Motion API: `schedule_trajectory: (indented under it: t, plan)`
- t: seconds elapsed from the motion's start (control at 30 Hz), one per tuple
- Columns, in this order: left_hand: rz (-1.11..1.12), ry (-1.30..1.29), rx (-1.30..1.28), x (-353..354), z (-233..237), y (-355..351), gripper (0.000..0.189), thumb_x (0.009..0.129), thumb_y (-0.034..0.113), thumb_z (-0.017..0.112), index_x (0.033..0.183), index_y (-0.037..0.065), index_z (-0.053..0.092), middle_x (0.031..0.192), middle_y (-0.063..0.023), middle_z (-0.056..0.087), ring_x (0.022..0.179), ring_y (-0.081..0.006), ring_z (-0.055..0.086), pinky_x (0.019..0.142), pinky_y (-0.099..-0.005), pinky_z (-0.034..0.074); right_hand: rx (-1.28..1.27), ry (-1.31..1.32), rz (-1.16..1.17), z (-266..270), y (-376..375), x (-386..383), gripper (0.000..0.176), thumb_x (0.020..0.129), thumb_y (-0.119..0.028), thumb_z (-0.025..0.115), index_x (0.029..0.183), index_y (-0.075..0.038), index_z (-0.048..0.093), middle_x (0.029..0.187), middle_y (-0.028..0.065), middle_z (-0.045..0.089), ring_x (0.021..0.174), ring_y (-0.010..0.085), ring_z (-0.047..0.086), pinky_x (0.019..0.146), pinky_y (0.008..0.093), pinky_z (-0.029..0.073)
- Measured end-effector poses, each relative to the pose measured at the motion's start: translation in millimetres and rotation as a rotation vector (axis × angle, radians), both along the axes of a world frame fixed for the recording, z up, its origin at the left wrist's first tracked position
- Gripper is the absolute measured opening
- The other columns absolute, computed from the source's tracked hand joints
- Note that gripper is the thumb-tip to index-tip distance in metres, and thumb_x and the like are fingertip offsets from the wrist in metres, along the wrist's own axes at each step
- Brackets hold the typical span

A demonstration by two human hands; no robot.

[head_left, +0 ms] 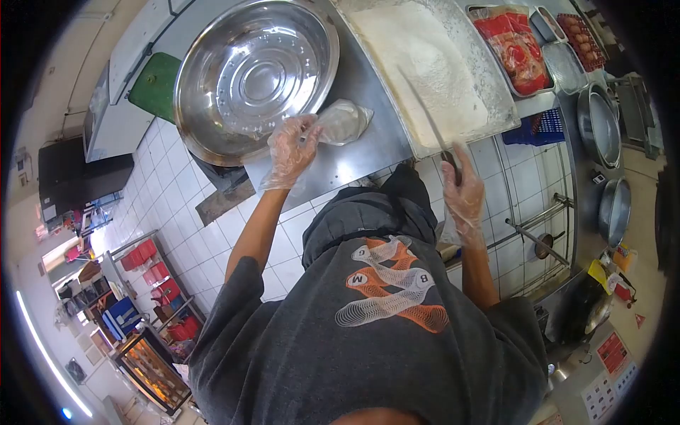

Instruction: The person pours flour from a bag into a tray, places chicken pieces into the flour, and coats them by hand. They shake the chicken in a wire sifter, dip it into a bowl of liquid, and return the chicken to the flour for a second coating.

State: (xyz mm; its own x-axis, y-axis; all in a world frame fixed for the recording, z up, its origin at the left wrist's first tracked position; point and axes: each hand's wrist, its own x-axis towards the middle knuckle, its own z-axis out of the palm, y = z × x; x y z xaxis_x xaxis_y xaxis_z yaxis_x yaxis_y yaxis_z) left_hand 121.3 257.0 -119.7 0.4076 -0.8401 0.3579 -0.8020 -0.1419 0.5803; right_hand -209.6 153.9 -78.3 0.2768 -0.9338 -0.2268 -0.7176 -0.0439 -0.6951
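My left hand (290, 152), in a clear plastic glove, is closed with thumb and fingers pinched at the left end of a clear plastic bag (346, 122). The bag lies on the steel table (340, 170); what is inside it is hard to make out. My right hand (464, 190), also gloved, is wrapped round the dark handle of a knife (427, 113). Its long narrow blade points up and left over the tray of flour (457, 131). Just beyond my left hand stands a large, shiny steel basin (258, 81) with water drops inside.
A green board (154, 86) sits left of the basin. Right of the flour are a red plastic package (511, 46) in a metal tray, a clear container (564, 67) and a tray of eggs (582, 41). A blue basket (536, 129) and metal bowls (615, 211) are farther right.
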Motion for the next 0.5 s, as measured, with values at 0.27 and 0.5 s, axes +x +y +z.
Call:
schedule_trajectory:
  t: [0.27, 0.5]
  plan:
    - [-0.047, -0.101, -0.067, 4, -20, 1, 0.004, 0.085, 0.01, 0.067, 0.089, 0.009, 0.069, 0.083, -0.0112, 0.068, 0.076, -0.0324, 0.066, 0.068, -0.0413, 0.051, -0.182, -0.43, 0.167, 7, 14, 19, 0.042, 0.095, -0.019, 0.063, 0.134, -0.007, 0.056, 0.119, 0.0187, 0.067, 0.103, 0.0274, 0.068, 0.087, 0.0333, 0.051]
    - [-0.028, -0.253, 0.153, 24, -35, -4, 0.004, 0.089, 0.011, 0.06, 0.092, 0.009, 0.063, 0.073, -0.015, 0.066, 0.065, -0.0348, 0.066, 0.059, -0.0451, 0.051, -0.139, -0.142, 0.408, 21, 30, 13, 0.037, 0.093, -0.018, 0.062, 0.129, -0.011, 0.061, 0.109, 0.0207, 0.067, 0.094, 0.036, 0.067, 0.08, 0.0403, 0.053]
